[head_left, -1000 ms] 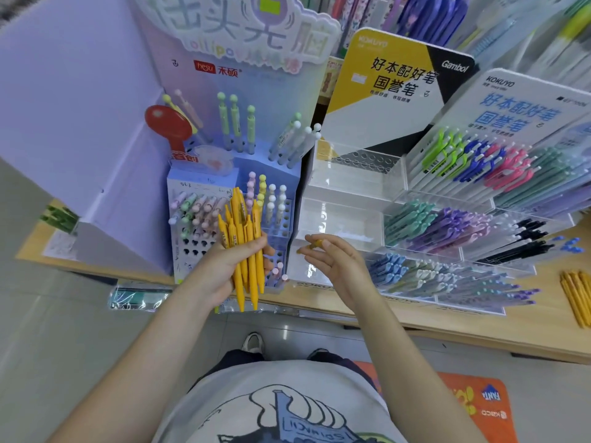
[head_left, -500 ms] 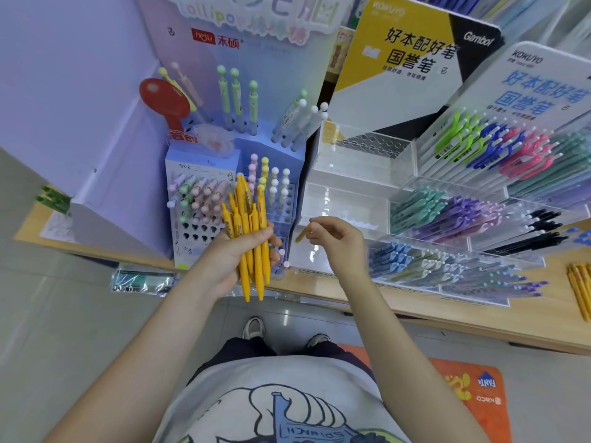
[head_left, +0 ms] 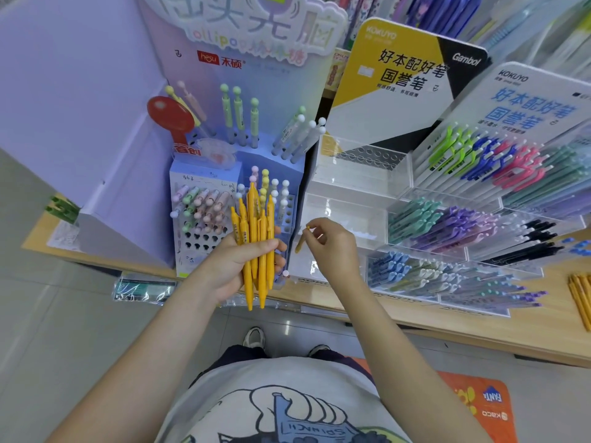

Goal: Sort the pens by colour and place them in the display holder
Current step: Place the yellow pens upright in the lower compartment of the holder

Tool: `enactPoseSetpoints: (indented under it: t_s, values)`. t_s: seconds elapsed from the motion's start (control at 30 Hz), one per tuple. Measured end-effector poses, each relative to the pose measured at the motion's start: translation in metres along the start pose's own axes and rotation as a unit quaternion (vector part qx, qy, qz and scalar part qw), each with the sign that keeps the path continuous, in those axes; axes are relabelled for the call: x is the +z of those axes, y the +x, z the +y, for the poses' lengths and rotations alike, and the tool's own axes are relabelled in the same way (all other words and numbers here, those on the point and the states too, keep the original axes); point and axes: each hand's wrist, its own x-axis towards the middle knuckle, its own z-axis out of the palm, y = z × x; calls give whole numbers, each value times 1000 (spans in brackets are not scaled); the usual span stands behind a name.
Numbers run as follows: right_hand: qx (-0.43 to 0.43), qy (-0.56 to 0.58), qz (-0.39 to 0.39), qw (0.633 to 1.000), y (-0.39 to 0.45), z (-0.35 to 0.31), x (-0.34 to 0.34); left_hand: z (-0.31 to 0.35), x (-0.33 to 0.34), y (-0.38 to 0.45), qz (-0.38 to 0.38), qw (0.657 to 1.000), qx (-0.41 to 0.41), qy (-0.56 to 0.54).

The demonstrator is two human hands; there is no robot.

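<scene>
On the wooden counter [head_left: 479, 324] the clear acrylic display holder [head_left: 345, 219] has empty left compartments. The left hand [head_left: 236, 266] is clamped around a bundle of yellow pens [head_left: 256, 231]; the right hand [head_left: 332, 247] pinches one yellow pen [head_left: 299, 243] before the holder. Placing step: next, I judge, lower it into an empty compartment.

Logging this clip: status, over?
Left hand shut on yellow pens. Right hand pinches one yellow pen before the clear display holder, whose near compartment is bare. Nothing blocking.
</scene>
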Motion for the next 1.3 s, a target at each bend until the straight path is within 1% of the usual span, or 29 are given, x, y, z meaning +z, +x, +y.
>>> enactPoseSetpoints:
  t_s: [0.1,0.23,0.3,0.37,0.4,0.47,0.5,0.53,0.57,0.63,0.7,0.77,0.83,0.87,0.93,1.0,1.1,1.3]
  values:
    - [22,-21,-16,999,1,2,-1,1,1,1,-1,1000,-5,-12]
    - [37,-34,-67,996,-2,3,-6,2,3,2,-8,1000,-15,-16]
    - [48,-19,-61,997,-3,-1,-12,2,5,4,-12,1000,-19,-7]
    - [54,41,-34,997,-4,-11,-23,2,8,6,-20,1000,-20,3]
    - [67,110,-29,991,-4,-18,-30,2,10,7,-22,1000,-21,9]
    - [109,263,-63,957,-5,-34,-46,3,15,10,-29,999,-22,30]
    - [119,312,-89,938,-6,-40,-54,4,18,11,-37,998,-24,49]
    - [122,332,-109,929,-6,-45,-59,5,21,13,-48,996,-27,70]
    - [122,334,-119,927,-7,-46,-63,5,24,15,-58,994,-29,89]
    - [135,327,-112,929,-7,-45,-68,6,30,17,-69,990,-30,118]
    - [152,359,-95,916,-8,-41,-73,6,34,18,-65,989,-27,130]
    - [164,427,-70,886,-10,-35,-82,6,34,19,-46,991,-28,121]
    - [168,478,-25,862,-10,-27,-93,6,31,19,-14,993,-35,108]
    - [166,485,0,859,-10,-22,-99,6,29,19,-3,994,-41,105]
    - [155,468,40,869,-10,-12,-105,5,26,17,15,994,-49,97]
    - [146,418,56,895,-12,0,-102,3,25,15,30,995,-41,85]
    - [140,356,42,923,-19,13,-83,2,25,14,30,996,-39,69]
    - [142,314,19,939,-23,22,-43,4,21,14,19,998,-33,44]
